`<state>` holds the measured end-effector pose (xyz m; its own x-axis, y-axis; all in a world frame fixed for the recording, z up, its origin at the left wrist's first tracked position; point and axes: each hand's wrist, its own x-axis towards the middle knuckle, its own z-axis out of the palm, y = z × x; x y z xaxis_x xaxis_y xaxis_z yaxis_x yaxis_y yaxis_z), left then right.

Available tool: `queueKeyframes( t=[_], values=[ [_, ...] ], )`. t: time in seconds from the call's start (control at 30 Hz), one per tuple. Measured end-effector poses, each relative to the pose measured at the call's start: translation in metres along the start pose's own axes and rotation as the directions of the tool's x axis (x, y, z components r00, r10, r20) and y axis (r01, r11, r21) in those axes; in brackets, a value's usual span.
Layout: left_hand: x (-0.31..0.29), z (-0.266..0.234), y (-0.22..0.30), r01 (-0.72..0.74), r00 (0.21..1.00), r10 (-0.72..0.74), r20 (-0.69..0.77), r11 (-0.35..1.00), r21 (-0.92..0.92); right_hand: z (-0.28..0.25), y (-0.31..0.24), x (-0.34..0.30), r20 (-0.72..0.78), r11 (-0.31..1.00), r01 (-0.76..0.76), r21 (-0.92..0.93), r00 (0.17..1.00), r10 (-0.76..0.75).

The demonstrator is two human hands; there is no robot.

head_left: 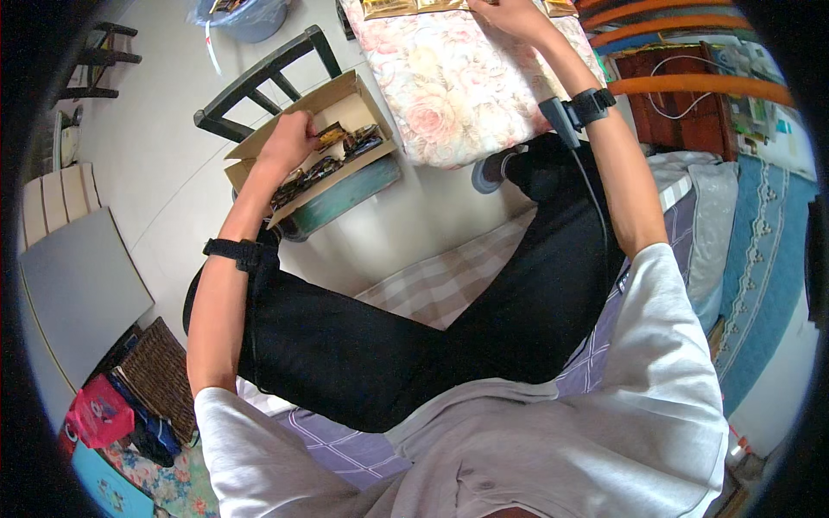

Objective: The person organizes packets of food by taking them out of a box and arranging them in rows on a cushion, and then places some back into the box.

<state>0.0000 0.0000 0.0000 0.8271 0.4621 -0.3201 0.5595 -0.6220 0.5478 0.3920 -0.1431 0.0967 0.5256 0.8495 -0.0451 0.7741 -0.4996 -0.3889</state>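
My left hand [292, 145] reaches into an open cardboard box [370, 105], its fingers closed on a small gold-brown packet [330, 135]. More dark, shiny packets [311, 173] with gold print lie loose in the box. At the top edge of the view, my right hand [516, 19] is over the table with the flowered cloth [458, 95]. A row of flat gold packets [442, 4] lies along that far side, and my fingertips are beside them. The frame's edge cuts off part of these fingers, so their grip cannot be made out.
The box rests on a worn green wooden stool or chair seat [350, 194] with a dark backrest [268, 82]. A lined blue bin [246, 19] stands on the tiled floor beyond. A cable [596, 203] hangs from my right wrist strap. Orange wooden slats [699, 85] are at the right.
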Motion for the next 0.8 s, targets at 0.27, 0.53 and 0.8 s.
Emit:
queueKeyframes(
  t=[0.27,0.53,0.8],
  values=[
    [-0.038,-0.014,-0.038,-0.028,0.994,0.037,-0.104,0.995,0.093,0.014,0.013,0.013,-0.108,0.993,0.061,0.097,0.993,-0.051],
    [-0.069,-0.007,-0.06,0.13,0.978,-0.179,0.106,0.923,0.361,0.03,0.025,0.012,-0.218,0.942,0.036,0.333,0.975,0.04],
    [-0.067,-0.017,-0.053,0.174,0.95,-0.24,0.199,0.937,0.302,0.031,0.031,0.016,-0.256,0.882,-0.047,0.469,0.948,0.187]
  ],
)
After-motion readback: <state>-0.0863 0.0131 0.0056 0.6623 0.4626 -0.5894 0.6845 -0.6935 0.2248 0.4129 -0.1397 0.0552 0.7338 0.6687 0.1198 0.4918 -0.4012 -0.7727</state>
